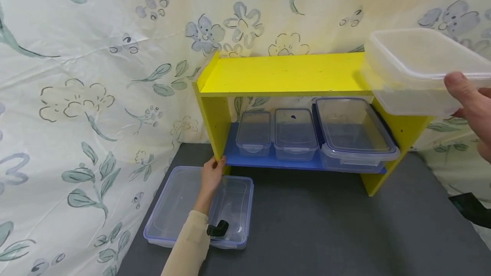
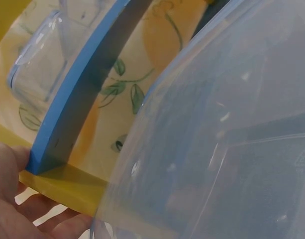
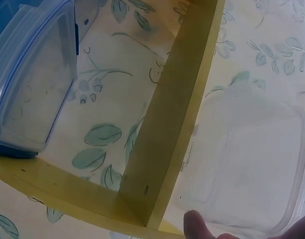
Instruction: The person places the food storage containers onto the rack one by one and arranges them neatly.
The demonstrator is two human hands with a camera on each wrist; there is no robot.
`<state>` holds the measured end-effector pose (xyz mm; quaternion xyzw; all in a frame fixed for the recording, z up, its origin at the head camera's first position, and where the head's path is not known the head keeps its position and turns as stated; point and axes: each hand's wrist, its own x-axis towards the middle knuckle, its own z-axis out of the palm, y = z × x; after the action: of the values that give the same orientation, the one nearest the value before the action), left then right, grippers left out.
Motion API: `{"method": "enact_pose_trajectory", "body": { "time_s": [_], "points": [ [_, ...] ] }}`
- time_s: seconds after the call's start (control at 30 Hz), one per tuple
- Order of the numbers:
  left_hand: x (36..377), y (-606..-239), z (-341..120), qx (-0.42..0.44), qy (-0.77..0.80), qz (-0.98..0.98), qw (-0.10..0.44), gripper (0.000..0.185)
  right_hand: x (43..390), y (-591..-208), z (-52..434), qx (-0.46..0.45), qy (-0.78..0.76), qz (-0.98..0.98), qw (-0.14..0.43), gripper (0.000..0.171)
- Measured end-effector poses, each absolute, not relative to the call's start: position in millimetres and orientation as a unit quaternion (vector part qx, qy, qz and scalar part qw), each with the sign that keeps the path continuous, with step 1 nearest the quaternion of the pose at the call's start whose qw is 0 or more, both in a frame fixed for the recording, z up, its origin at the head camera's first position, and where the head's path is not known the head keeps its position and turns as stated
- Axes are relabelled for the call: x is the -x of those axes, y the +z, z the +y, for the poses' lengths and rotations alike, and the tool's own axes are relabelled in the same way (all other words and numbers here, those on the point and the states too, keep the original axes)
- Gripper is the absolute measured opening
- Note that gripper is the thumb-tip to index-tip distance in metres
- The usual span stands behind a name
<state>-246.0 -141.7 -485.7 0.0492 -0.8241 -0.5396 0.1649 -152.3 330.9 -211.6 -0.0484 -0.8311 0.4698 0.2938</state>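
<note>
You are holding a frosted, lidless rectangular plastic container (image 1: 418, 69) at the upper right of the frame, over the right end of the yellow wooden shelf (image 1: 284, 73).

Your right hand (image 1: 473, 107) is grasping its rim, thumb on the side. Your left hand (image 1: 212, 176), fingers relaxed, is touching the shelf's left leg at centre left, above a clear blue-rimmed lidded box (image 1: 176, 208) on the grey tabletop (image 1: 326, 225).

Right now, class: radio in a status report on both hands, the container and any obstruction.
Left hand touches yellow shelf leg. Right hand grips clear container at shelf's right end. Shelf top bare; nothing in the way.
</note>
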Motion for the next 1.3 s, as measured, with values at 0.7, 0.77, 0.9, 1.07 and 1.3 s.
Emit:
{"method": "enact_pose_trajectory", "body": {
  "time_s": [0.7,0.77,0.9,1.07,1.3],
  "points": [
    [247.1,-486.0,-140.1,-0.048,-0.543,-0.821,0.168,0.024,168.7,-190.0,316.9,0.179,0.391,-0.836,0.341,0.047],
    [246.7,-486.7,-140.7,-0.049,-0.543,-0.821,0.167,0.024,169.7,-189.5,316.5,0.195,0.386,-0.837,0.337,0.047],
    [245.6,-485.9,-142.3,-0.047,-0.541,-0.824,0.164,0.023,174.4,-188.8,317.6,0.205,0.396,-0.834,0.324,0.048],
    [244.9,-484.2,-142.8,-0.046,-0.541,-0.824,0.164,0.024,180.7,-189.2,322.0,0.197,0.414,-0.833,0.309,0.05],
    [243.1,-484.1,-143.0,-0.044,-0.535,-0.827,0.168,0.023,187.6,-188.1,323.1,0.187,0.455,-0.816,0.305,0.052]
  ]
}}
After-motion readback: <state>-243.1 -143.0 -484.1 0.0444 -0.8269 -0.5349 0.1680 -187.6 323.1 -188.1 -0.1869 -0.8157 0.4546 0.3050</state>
